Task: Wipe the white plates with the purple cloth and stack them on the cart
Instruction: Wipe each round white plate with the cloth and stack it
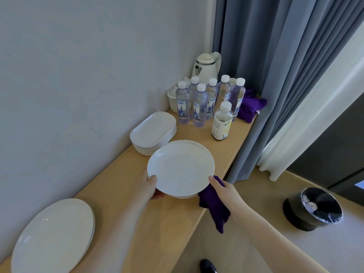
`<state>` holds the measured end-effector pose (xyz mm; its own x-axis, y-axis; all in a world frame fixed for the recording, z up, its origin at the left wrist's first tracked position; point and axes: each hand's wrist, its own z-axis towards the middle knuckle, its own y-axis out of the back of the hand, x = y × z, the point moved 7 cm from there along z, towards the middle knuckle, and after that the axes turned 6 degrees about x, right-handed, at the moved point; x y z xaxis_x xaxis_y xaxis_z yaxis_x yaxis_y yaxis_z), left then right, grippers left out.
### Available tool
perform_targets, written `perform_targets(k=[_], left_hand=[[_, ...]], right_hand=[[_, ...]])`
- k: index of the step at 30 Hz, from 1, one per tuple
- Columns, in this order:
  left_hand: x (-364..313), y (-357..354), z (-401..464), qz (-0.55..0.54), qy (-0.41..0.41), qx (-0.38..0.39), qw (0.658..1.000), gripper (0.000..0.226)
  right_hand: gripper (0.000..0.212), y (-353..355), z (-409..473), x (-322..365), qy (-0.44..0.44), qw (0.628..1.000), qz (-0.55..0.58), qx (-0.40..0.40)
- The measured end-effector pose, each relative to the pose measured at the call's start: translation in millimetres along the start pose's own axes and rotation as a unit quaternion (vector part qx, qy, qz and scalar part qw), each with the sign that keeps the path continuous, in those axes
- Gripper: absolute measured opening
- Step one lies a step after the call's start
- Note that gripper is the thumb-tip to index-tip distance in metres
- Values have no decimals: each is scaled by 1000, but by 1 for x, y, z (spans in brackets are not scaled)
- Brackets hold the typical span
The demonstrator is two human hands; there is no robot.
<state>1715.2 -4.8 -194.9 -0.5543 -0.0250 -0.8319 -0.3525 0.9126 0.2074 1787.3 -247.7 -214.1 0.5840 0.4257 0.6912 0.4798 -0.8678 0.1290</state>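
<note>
My left hand (152, 187) grips round white plate (180, 168) rim above wooden shelf (122, 196); right hand (224, 191) clutches purple cloth (213, 205) at opposite rim. Wiping step (likely starting): next, drag cloth across plate face.

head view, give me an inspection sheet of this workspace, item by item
surface: long wooden shelf along the wall, in a corner by the curtain
job's things: round white plate held over the shelf; purple cloth hanging at its right edge; stack of large round plates at near left; stack of oblong plates behind; no cart in view
clutter: water bottles, one labelled drink bottle, white kettle, second purple cloth, small white cups
grips: left hand holds the plate's left rim; right hand holds the cloth, fingertip at the plate's right rim
cables: nothing seen
surroundings: grey curtain, lined bin on the floor, shoe tip at bottom edge
</note>
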Motion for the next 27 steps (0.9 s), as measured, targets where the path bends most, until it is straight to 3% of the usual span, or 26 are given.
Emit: perform_targets(k=[17,27], left_hand=[[5,-6,21,79,-1,-26,997,20],[7,-7,12,30,-43,-53,997,32]], right_hand=[[44,11,14,17,58,990,-125,-36],[36,8,0,38,88,964,-249,38]])
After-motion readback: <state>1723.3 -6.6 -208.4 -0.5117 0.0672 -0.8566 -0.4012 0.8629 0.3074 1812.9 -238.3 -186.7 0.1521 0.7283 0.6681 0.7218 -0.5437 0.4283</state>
